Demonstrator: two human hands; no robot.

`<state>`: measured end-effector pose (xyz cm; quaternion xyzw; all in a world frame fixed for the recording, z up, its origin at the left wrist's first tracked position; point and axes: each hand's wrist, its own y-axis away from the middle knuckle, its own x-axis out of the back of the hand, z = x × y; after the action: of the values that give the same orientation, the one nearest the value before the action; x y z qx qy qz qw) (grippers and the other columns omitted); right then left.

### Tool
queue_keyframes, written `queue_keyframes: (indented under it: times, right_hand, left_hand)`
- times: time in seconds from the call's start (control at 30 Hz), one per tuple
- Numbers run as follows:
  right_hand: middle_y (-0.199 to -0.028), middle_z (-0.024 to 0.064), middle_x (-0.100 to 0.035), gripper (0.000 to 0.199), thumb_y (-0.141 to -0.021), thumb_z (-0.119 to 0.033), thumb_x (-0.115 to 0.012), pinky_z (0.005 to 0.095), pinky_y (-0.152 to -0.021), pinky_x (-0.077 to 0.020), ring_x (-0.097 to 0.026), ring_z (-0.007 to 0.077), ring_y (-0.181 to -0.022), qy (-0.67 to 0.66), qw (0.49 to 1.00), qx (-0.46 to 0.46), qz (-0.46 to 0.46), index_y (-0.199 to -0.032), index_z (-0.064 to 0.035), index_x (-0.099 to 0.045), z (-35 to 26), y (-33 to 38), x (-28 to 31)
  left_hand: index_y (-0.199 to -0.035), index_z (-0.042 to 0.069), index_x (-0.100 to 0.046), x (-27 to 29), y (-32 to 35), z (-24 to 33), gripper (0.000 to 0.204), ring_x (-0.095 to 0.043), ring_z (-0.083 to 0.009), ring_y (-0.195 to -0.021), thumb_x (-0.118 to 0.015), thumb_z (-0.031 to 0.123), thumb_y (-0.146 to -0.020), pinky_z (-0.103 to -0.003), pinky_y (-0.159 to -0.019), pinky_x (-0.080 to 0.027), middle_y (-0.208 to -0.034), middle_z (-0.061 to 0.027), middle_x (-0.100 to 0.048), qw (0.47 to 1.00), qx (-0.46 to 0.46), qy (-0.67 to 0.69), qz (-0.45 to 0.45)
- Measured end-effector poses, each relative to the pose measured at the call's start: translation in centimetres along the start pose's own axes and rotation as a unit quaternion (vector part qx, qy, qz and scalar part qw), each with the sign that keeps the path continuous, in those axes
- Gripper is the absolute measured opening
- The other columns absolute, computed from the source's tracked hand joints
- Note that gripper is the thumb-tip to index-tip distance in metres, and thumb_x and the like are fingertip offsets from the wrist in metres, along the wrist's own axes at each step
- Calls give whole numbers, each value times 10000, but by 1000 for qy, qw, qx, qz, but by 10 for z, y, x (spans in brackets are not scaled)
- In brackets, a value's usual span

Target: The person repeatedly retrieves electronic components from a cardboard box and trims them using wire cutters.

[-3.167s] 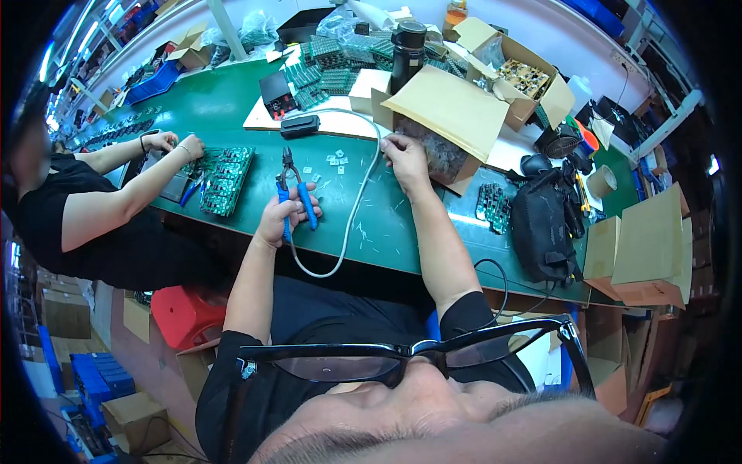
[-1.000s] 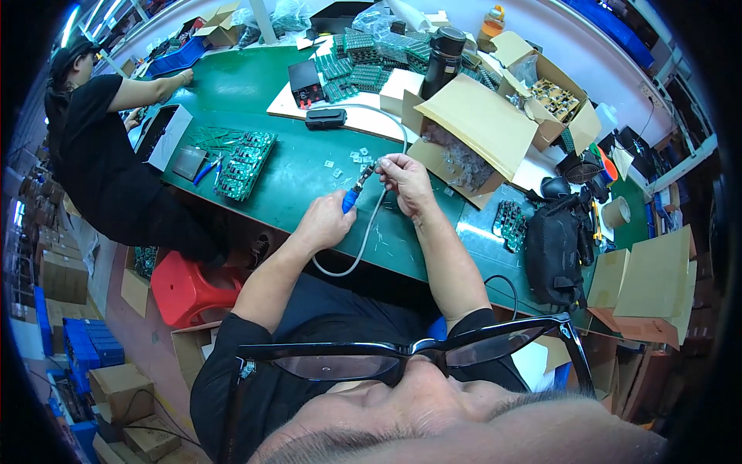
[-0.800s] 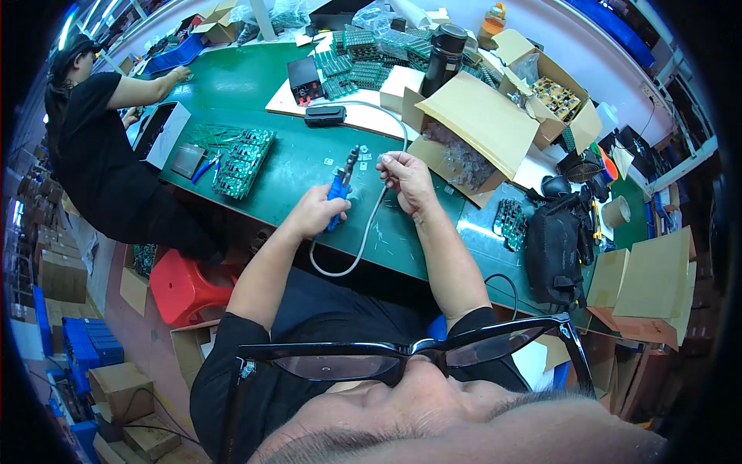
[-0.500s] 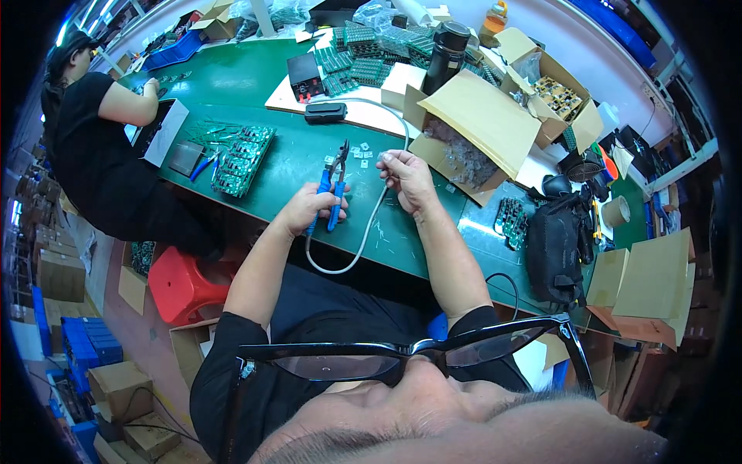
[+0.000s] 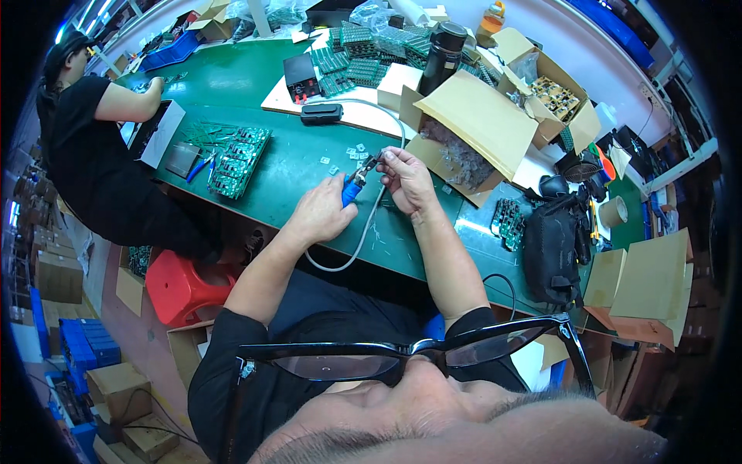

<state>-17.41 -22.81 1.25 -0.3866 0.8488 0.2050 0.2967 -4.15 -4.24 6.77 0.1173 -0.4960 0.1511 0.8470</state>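
My left hand point(image 5: 321, 210) is wrapped round blue-handled pliers point(image 5: 354, 188), back of the hand upward. Their dark jaws reach the fingertips of my right hand point(image 5: 408, 183), which is closed in a pinch. What the right fingers hold is too small and too covered to make out. Beyond the jaws, several small whitish clear pieces point(image 5: 360, 151) lie on the green table point(image 5: 290, 174). A grey cable point(image 5: 363, 243) loops below and between my hands. Thin pale offcuts point(image 5: 379, 236) are scattered near the right wrist.
An open cardboard box point(image 5: 475, 112) of clear parts stands beyond my right hand. Circuit boards point(image 5: 241, 161) are stacked at left, near a seated co-worker point(image 5: 93, 155). A black case point(image 5: 321, 114), a dark bottle point(image 5: 444, 58) and a black bag point(image 5: 551, 255) are on the table.
My left hand has turned over and swung the pliers rightward, bringing their jaws to my right fingertips. The right hand has stayed almost in place.
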Motion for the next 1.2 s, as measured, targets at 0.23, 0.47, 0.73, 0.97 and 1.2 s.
queue_keyframes:
  times: [0.23, 0.47, 0.73, 0.97, 1.2]
  right_hand:
    - [-1016, 16, -759, 134, -1035, -172, -721, 264, -729, -516, -689, 129, -905, -11, 1000, -11, 3, -1139, -86, -720, -2, 1, -2]
    - [-1035, 19, -754, 166, -1029, -186, -729, 272, -727, -503, -680, 132, -912, 0, 1000, -9, 1, -1156, -79, -713, 2, -2, 4]
    - [-987, 14, -745, 133, -1031, -168, -725, 262, -723, -527, -691, 129, -898, 4, 1000, -6, -10, -1127, -75, -727, 0, 0, 2]
    - [-1003, 30, -739, 140, -1031, -152, -726, 266, -720, -543, -695, 141, -900, 8, 1000, 1, -14, -1134, -59, -717, 0, -1, 1]
    - [-1028, 34, -742, 166, -1029, -170, -734, 265, -736, -531, -690, 138, -906, 17, 1000, 11, -19, -1138, -48, -710, 2, -1, 2]
  left_hand:
    - [-1513, -101, -444, -3, -1, 0, 755, -640, -490, -1192, -620, 316, -910, -534, -1057, -508, -1303, -323, -628, 1000, 1, -14, 11]
    - [-1503, -101, -454, -1, 2, 7, 737, -646, -486, -1181, -640, 304, -916, -534, -1038, -520, -1285, -321, -634, 999, 10, -41, 15]
    - [-1472, -92, -491, -1, 4, 3, 681, -655, -480, -1161, -628, 302, -935, -533, -1033, -523, -1273, -304, -644, 999, -2, -34, 10]
    - [-1461, -88, -498, 0, 5, 2, 656, -654, -483, -1161, -626, 285, -937, -534, -1026, -528, -1268, -309, -644, 999, -4, -33, 14]
    - [-1426, -71, -514, 0, 5, 3, 603, -671, -462, -1132, -644, 255, -936, -535, -992, -546, -1223, -293, -652, 998, 0, -62, 22]
